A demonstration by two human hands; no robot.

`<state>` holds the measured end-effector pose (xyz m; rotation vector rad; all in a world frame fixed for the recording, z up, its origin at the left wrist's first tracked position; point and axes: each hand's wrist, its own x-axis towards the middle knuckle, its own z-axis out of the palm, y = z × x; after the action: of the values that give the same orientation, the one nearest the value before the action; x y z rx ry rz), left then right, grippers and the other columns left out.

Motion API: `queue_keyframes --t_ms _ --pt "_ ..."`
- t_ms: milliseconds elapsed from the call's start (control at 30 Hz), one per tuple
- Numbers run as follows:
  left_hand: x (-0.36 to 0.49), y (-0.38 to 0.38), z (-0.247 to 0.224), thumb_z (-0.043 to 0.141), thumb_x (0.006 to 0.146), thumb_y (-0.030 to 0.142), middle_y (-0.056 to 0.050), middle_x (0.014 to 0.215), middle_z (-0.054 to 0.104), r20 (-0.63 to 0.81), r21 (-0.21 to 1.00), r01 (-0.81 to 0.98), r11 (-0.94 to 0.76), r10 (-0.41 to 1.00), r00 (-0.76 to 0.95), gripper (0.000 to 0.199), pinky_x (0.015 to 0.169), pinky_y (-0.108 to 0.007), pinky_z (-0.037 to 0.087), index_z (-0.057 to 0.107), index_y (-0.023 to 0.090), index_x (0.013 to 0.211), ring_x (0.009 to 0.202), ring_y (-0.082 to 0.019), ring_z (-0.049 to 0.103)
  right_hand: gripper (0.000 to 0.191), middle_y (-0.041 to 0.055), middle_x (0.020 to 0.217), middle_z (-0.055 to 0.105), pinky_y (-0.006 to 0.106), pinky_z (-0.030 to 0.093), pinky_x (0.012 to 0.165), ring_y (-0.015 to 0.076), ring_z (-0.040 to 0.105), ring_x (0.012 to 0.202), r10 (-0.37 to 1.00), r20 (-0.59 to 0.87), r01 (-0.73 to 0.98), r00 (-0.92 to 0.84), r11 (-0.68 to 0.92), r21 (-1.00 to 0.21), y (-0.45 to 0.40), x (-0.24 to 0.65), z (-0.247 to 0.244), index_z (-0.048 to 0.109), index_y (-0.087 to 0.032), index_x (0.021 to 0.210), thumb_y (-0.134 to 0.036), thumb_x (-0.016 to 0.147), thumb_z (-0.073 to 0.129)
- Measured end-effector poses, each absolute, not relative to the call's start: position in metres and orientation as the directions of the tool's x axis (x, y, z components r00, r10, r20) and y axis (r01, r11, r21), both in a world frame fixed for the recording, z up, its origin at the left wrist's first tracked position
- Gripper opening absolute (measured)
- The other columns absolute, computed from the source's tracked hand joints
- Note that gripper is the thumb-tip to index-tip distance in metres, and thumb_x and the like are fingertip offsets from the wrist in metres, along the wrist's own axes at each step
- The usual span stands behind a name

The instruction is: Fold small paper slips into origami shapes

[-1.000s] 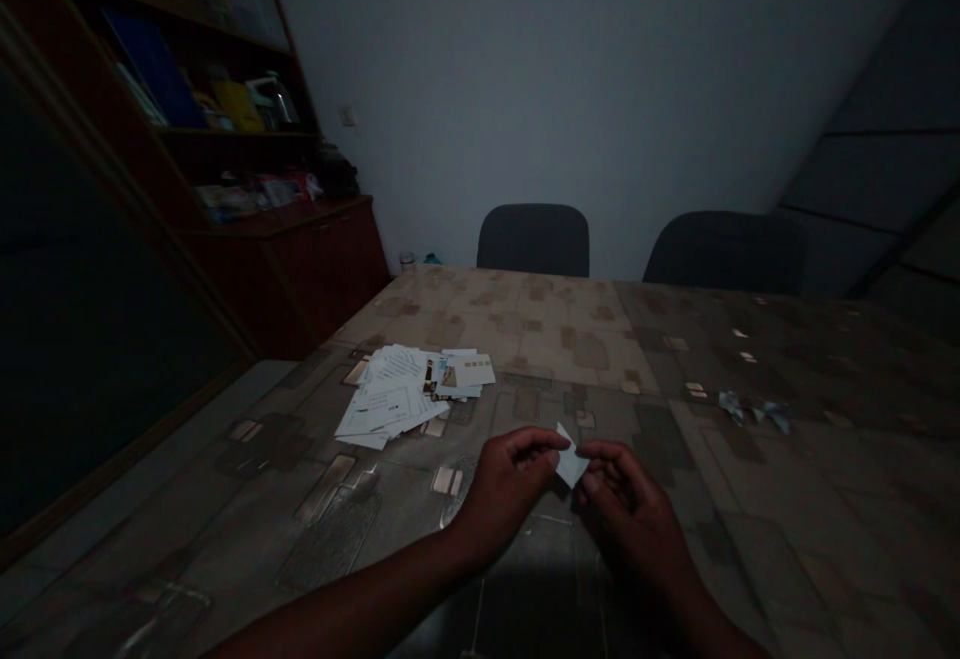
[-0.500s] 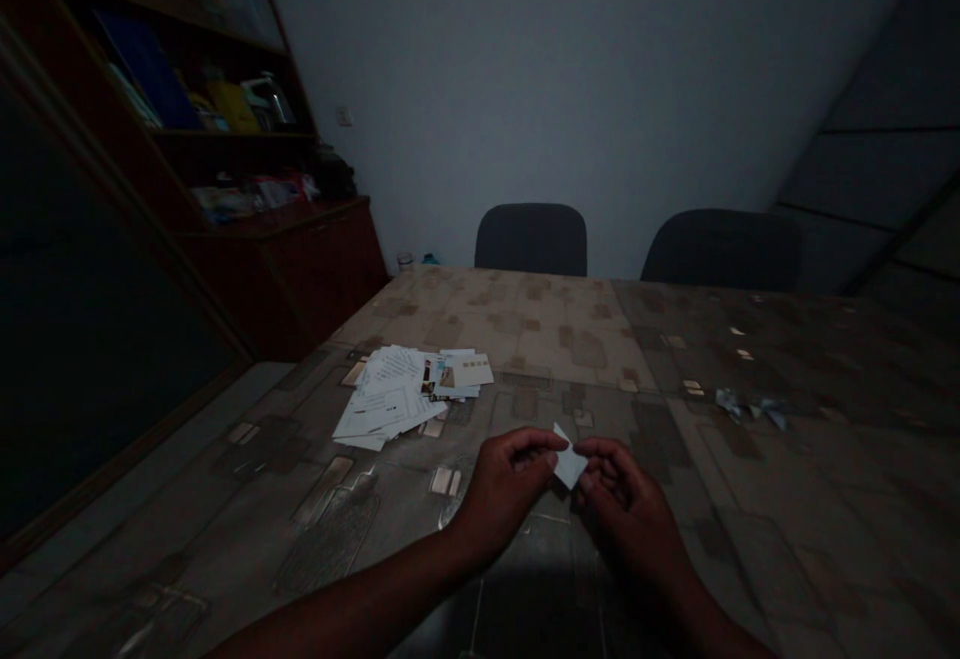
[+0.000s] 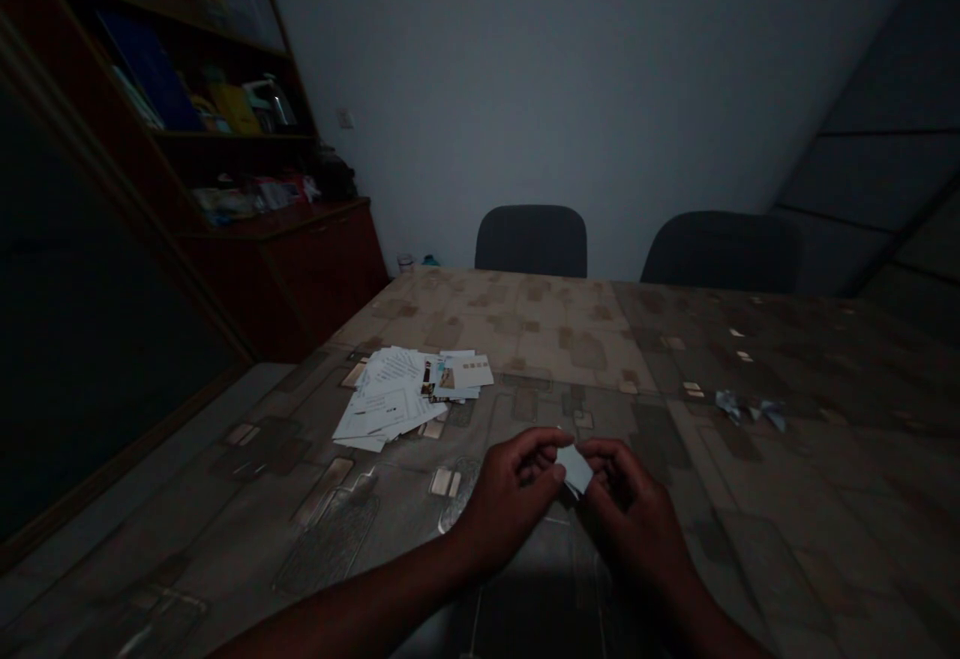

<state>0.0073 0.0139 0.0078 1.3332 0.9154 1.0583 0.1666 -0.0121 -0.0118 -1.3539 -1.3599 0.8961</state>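
Observation:
A small folded white paper [image 3: 575, 469] is held between both hands above the near part of the table. My left hand [image 3: 516, 489] pinches its left side between thumb and fingers. On its right side, the thumb and curled fingers of my right hand [image 3: 630, 499] grip the paper. The lower edge of the paper shows separate layers. A loose pile of printed papers and cards [image 3: 397, 394] lies on the table to the left, beyond my left hand. Two small folded paper pieces [image 3: 750, 409] rest on the table at the right.
The table [image 3: 525, 314] has a patterned cover. Two dark chairs [image 3: 531, 239] stand at its far edge, before a pale wall. A wooden cabinet [image 3: 322, 259] with filled shelves is at the left, and a cup [image 3: 406, 262] shows by the far left corner.
The folded paper has turned in my fingers, and its pointed top corner no longer shows. Both hands have shifted only slightly and still hold it. The pile and the pieces at the right have not moved.

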Motion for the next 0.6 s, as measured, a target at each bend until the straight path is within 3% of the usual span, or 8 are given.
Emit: queue_keyframes --t_ms 333,600 --pt "0.005 0.014 0.004 0.069 0.073 0.023 -0.010 0.096 0.069 0.085 0.996 -0.037 -0.077 0.925 0.371 0.040 0.079 -0.031 0.049 0.068 0.011 0.111 0.087 -0.021 0.063 0.013 0.0032 0.077 0.069 0.027 0.049 0.060 0.0187 0.064 0.069 0.960 0.275 0.458 0.045 0.225 -0.860 -0.014 0.171 -0.008 0.062 -0.020 0.094 -0.026 0.084 0.056" --pt "0.013 0.018 -0.005 0.066 0.069 0.016 -0.006 0.087 0.070 -0.004 1.000 -0.002 0.005 0.945 0.328 0.036 0.072 -0.027 0.049 0.071 0.012 0.105 0.078 -0.018 0.063 0.011 0.0044 0.085 0.065 0.032 0.047 0.071 0.0204 0.061 0.079 0.728 0.655 0.653 -0.203 0.599 -0.463 -0.009 0.178 -0.009 0.059 -0.021 0.089 -0.013 0.088 0.052"
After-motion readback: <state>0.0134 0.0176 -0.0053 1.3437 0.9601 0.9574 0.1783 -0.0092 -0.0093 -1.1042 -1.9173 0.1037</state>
